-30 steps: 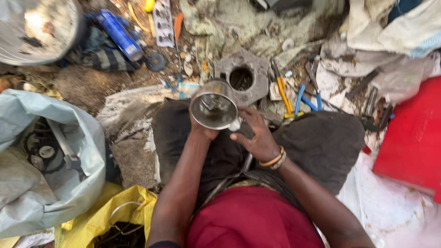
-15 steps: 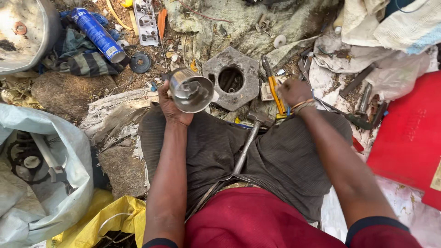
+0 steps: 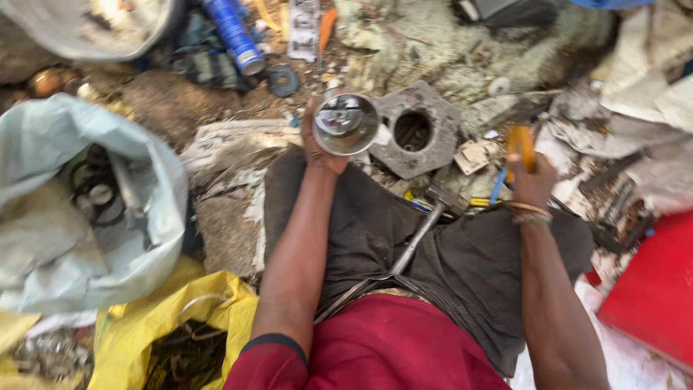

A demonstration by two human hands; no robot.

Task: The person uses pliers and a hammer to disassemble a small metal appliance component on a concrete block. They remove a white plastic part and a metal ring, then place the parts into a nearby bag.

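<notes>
Head view looks down on a seated person amid scrap on dirt ground. Left hand (image 3: pixel 317 148) grasps one shiny metal bowl (image 3: pixel 346 123), raised just beside a grey block (image 3: pixel 419 130) with a round hole. Right hand (image 3: pixel 530 180) is clenched on one orange-handled tool (image 3: pixel 521 144). One hammer (image 3: pixel 426 224) lies on the lap. One blue can (image 3: pixel 232 32) sits farther off; one pale sack (image 3: pixel 65 217) and one yellow bag (image 3: pixel 166 325) stand at left, one red panel (image 3: pixel 650 296) at right.

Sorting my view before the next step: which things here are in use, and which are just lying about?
In use: left hand holds shiny metal bowl; right hand grips orange-handled tool.
Lying about: hammer, grey block with hole, blue can, pale sack, yellow bag.
</notes>
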